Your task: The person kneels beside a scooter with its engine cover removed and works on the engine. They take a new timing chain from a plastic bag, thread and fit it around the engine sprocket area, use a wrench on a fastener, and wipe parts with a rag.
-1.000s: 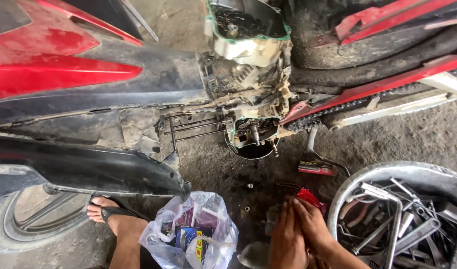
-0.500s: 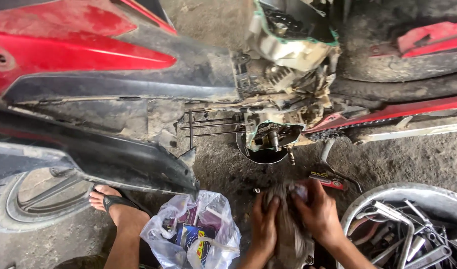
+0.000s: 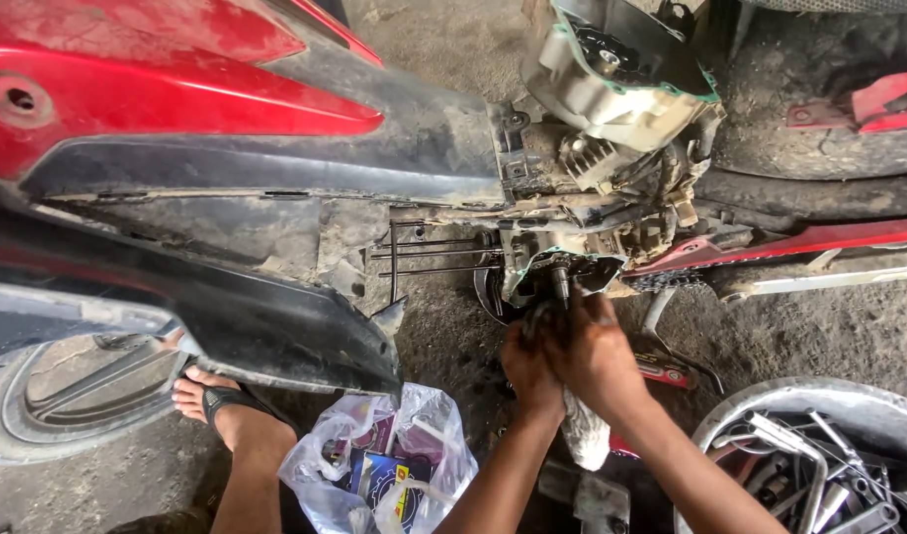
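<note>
My left hand (image 3: 528, 368) and my right hand (image 3: 600, 352) are pressed together just below the open engine case (image 3: 537, 255) of a red and black motorbike lying on its side. Both grip a dirty grey rag (image 3: 585, 435) that hangs down under my wrists. My fingertips reach the short steel shaft (image 3: 560, 285) sticking out of the case. What lies between my palms besides the rag is hidden.
Long bare studs (image 3: 433, 255) stick out left of the case. A plastic bag of boxed parts (image 3: 384, 470) lies on the dirt floor. A metal basin of tools (image 3: 819, 460) is at lower right. My sandalled foot (image 3: 221, 400) rests by the front wheel (image 3: 68, 396). A red-handled tool (image 3: 663, 372) lies on the ground.
Both hands rose from the ground beside the basin up to the engine case, bringing the rag along. The view shifted right and closer to the engine.
</note>
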